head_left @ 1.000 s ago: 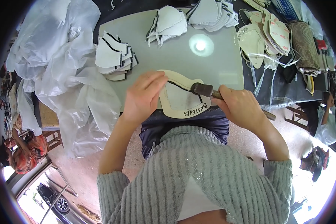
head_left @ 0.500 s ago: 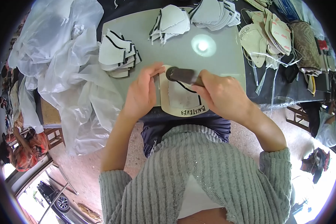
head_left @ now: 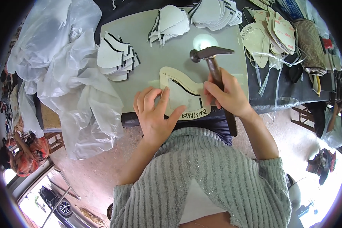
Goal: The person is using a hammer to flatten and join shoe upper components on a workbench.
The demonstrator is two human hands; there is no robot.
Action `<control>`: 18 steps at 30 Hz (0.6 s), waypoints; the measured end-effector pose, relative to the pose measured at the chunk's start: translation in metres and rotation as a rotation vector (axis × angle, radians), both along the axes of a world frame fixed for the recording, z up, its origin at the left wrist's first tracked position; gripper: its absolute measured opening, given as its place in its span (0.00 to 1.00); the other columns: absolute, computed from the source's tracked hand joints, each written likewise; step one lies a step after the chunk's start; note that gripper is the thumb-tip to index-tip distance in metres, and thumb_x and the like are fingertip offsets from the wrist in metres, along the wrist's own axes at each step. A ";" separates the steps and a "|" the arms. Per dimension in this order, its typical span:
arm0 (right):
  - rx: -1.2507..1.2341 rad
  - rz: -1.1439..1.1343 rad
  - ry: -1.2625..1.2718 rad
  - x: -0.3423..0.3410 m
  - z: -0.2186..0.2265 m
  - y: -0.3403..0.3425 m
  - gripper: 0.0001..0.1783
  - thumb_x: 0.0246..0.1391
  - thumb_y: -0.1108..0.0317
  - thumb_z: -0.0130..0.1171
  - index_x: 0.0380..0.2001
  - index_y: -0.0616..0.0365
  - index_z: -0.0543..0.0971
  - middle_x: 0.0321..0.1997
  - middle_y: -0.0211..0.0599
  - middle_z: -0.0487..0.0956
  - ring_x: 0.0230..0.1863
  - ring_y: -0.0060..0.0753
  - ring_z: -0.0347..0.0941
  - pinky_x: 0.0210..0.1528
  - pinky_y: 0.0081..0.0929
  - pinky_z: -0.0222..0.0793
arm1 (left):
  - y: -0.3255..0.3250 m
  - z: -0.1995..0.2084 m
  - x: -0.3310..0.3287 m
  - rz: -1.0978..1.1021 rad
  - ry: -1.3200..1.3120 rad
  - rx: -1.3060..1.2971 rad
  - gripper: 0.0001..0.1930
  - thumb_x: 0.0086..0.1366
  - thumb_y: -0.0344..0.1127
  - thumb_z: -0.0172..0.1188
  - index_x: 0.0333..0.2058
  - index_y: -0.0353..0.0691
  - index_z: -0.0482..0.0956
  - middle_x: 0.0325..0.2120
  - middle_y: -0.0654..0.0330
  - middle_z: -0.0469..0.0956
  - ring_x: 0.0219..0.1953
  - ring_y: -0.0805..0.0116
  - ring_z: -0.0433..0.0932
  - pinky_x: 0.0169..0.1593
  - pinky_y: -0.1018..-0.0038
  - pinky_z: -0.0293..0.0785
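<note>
A cream cardboard pattern (head_left: 167, 76) lies on the grey worktable (head_left: 155, 57) with a white, black-edged cut piece (head_left: 184, 97) framed inside it. My left hand (head_left: 154, 112) rests flat on the pattern's near left edge, fingers spread. My right hand (head_left: 228, 95) grips the dark wooden handle of a hammer (head_left: 212, 62). Its metal head is raised above the table just beyond the pattern's far right corner.
Stacks of white black-edged pieces (head_left: 116, 57) sit at left and along the far edge (head_left: 201, 13). Cream patterns (head_left: 268, 34) pile at the right. Crumpled clear plastic sheeting (head_left: 64, 68) drapes the table's left side. A seated person (head_left: 21, 157) is at lower left.
The hammer has lifted off the piece and swung back to the far right. My left hand slid down to the pattern's near edge.
</note>
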State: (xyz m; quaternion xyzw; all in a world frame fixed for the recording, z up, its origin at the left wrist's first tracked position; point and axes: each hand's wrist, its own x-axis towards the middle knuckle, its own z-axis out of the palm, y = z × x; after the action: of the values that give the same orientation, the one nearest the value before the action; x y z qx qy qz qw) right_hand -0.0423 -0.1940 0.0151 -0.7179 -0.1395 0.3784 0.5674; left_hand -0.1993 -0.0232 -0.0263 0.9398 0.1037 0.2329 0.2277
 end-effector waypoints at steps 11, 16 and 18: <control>-0.185 0.114 -0.637 0.024 -0.003 0.002 0.16 0.57 0.65 0.61 0.30 0.65 0.68 0.20 0.48 0.76 0.24 0.53 0.76 0.28 0.41 0.70 | 0.061 0.029 0.064 -0.492 0.021 0.055 0.09 0.56 0.26 0.67 0.37 0.37 0.81 0.35 0.59 0.80 0.35 0.59 0.79 0.37 0.70 0.76; -0.554 0.008 -1.251 0.057 -0.005 -0.008 0.14 0.64 0.60 0.55 0.34 0.60 0.68 0.31 0.45 0.76 0.28 0.54 0.77 0.28 0.46 0.72 | 0.060 0.034 0.077 -0.628 0.211 0.354 0.08 0.54 0.27 0.67 0.34 0.38 0.79 0.30 0.62 0.74 0.32 0.64 0.77 0.34 0.69 0.76; -0.644 0.016 -1.226 0.058 -0.013 -0.012 0.13 0.63 0.61 0.56 0.37 0.60 0.70 0.33 0.43 0.76 0.32 0.52 0.77 0.30 0.45 0.72 | 0.056 0.039 0.079 -0.651 0.246 0.398 0.08 0.54 0.28 0.66 0.33 0.38 0.78 0.29 0.62 0.72 0.31 0.65 0.76 0.33 0.70 0.76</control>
State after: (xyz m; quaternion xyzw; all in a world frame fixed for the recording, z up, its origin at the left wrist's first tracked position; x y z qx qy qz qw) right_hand 0.0152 -0.2064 0.0021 -0.9339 -0.3209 -0.0690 0.1421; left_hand -0.1204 0.0326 0.0125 0.9702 -0.2199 0.0499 0.0892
